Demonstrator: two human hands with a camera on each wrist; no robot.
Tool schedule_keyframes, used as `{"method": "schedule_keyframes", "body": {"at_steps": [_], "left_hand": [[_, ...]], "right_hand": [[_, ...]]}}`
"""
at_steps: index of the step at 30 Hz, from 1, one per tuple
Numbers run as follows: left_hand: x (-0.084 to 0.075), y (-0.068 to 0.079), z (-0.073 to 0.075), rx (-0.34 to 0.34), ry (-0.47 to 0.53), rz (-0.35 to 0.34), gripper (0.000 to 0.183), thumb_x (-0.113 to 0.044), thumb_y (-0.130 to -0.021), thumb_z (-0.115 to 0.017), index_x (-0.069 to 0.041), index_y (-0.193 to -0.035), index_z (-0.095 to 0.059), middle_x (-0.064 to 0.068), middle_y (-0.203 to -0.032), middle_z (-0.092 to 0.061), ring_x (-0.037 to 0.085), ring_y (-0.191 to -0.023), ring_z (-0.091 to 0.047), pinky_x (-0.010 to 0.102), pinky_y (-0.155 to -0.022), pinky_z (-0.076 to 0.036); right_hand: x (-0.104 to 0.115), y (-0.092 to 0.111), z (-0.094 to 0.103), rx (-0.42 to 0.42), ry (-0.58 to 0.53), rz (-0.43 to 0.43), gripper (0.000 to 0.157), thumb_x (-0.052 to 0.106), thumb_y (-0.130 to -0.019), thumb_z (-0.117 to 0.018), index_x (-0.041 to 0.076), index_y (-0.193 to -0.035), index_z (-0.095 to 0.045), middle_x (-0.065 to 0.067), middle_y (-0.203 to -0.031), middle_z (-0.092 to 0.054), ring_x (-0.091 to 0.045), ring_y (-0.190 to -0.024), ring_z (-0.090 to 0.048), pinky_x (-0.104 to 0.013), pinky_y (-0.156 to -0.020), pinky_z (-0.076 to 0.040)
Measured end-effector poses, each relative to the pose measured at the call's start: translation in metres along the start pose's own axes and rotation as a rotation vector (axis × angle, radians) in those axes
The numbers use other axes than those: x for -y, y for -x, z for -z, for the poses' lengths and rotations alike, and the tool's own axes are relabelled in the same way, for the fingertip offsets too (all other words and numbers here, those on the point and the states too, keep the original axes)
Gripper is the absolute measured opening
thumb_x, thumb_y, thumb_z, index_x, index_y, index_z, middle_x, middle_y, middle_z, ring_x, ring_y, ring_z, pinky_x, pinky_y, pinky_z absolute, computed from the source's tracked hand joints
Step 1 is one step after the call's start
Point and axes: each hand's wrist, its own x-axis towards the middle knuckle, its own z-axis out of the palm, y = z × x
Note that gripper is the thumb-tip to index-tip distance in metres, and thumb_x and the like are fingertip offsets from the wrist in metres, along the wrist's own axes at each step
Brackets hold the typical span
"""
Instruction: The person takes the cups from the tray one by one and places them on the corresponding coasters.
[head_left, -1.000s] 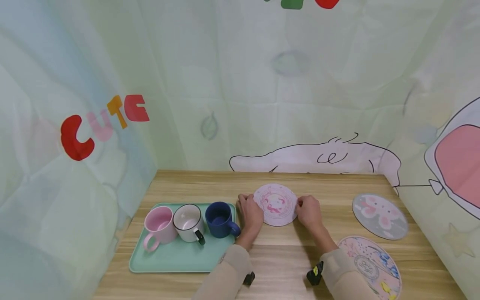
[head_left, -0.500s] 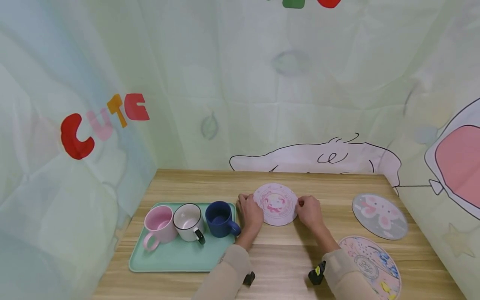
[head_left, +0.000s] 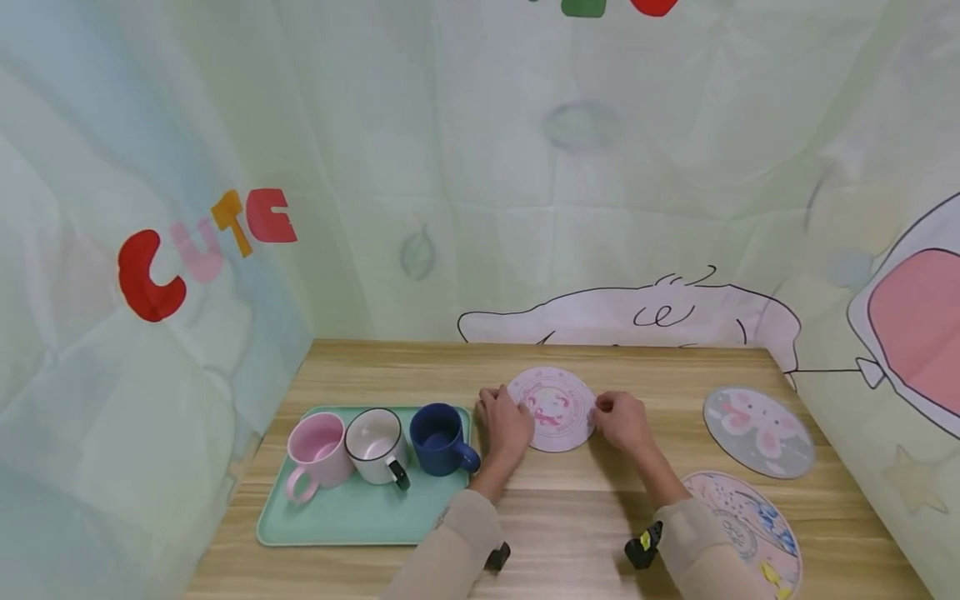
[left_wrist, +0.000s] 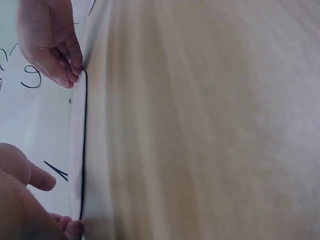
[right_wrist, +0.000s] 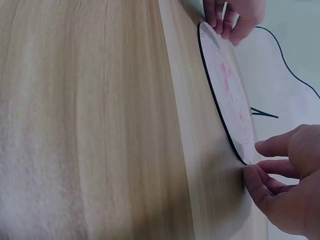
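On the cloth backdrop at far left, felt letters [head_left: 206,250] spell "CUTE": a red C, a pink U, an orange T and a red E. Below them, on the wooden table [head_left: 420,375], a mint-green tray [head_left: 352,517] carries three mugs in a row: a pink mug [head_left: 318,450], a white mug [head_left: 377,445] with a dark rim and handle, and a dark blue mug [head_left: 439,438] at the tray's right end. None of the mugs shows any readable print.

Just right of the tray, the left hand [head_left: 506,429] rests at the left edge of a round pink coaster [head_left: 553,408] that lies flat on the table near its middle. Its fingers curl at the coaster's rim; in the left wrist view the fingertips [left_wrist: 67,227] touch the thin dark edge of the coaster [left_wrist: 80,155]. The right hand [head_left: 621,422] meets the opposite edge, fingertips [right_wrist: 257,175] pressed against the rim of the coaster [right_wrist: 227,90] in a light pinch. The coaster bears a pink cartoon figure inside a ring; any lettering on it is too small to read.

Farther right lie a grey round mat [head_left: 759,431] with a pink-and-white rabbit picture and, nearer the person, a floral round mat [head_left: 757,521] partly under the right sleeve; its central emblem is illegible. Both arms wear beige sleeves.
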Motion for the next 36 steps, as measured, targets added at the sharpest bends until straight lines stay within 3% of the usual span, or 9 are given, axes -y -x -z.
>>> {"method": "schedule_keyframes", "body": {"at_steps": [5, 13, 17, 31, 36], "left_hand": [[-0.009, 0.002, 0.005, 0.035, -0.006, -0.02, 0.058, -0.028, -0.103, -0.07, 0.001, -0.152, -0.054, 0.02, -0.142, -0.051, 0.035, -0.126, -0.048, 0.045, -0.11, -0.046], [-0.019, 0.01, 0.016, 0.078, 0.196, -0.192, 0.058, -0.022, -0.099, -0.072, 0.007, -0.146, -0.057, 0.024, -0.139, -0.055, 0.038, -0.13, -0.05, 0.05, -0.112, -0.046], [-0.022, 0.013, 0.02, 0.115, 0.233, -0.264, 0.057, -0.025, -0.097, -0.073, 0.009, -0.141, -0.061, 0.025, -0.137, -0.058, 0.039, -0.129, -0.054, 0.05, -0.111, -0.047], [-0.03, 0.02, 0.024, 0.219, 0.269, -0.368, 0.054, -0.029, -0.1, -0.069, 0.008, -0.138, -0.062, 0.021, -0.13, -0.065, 0.035, -0.124, -0.063, 0.045, -0.109, -0.05], [-0.035, 0.018, 0.02, 0.225, 0.281, -0.389, 0.052, -0.028, -0.1, -0.07, 0.008, -0.136, -0.064, 0.021, -0.128, -0.067, 0.035, -0.124, -0.063, 0.045, -0.109, -0.05]], "right_hand": [[-0.001, 0.001, 0.004, -0.021, 0.004, 0.058, 0.029, 0.005, -0.097, -0.07, -0.013, -0.119, -0.07, -0.024, -0.108, -0.075, -0.032, -0.096, -0.07, -0.044, -0.084, -0.061], [-0.005, 0.009, 0.013, -0.035, 0.032, 0.129, 0.03, 0.009, -0.097, -0.072, -0.012, -0.12, -0.071, -0.023, -0.107, -0.075, -0.038, -0.102, -0.07, -0.053, -0.091, -0.058], [-0.008, 0.012, 0.014, -0.029, 0.042, 0.147, 0.032, 0.009, -0.096, -0.075, -0.012, -0.121, -0.07, -0.02, -0.104, -0.075, -0.037, -0.1, -0.071, -0.051, -0.089, -0.059], [-0.019, 0.025, 0.026, -0.067, 0.033, 0.219, 0.033, 0.005, -0.095, -0.074, -0.016, -0.12, -0.068, -0.024, -0.102, -0.075, -0.037, -0.096, -0.073, -0.052, -0.087, -0.061], [-0.024, 0.028, 0.033, -0.073, 0.038, 0.22, 0.035, 0.008, -0.097, -0.074, -0.015, -0.122, -0.067, -0.025, -0.104, -0.074, -0.039, -0.097, -0.073, -0.054, -0.087, -0.06]]}}
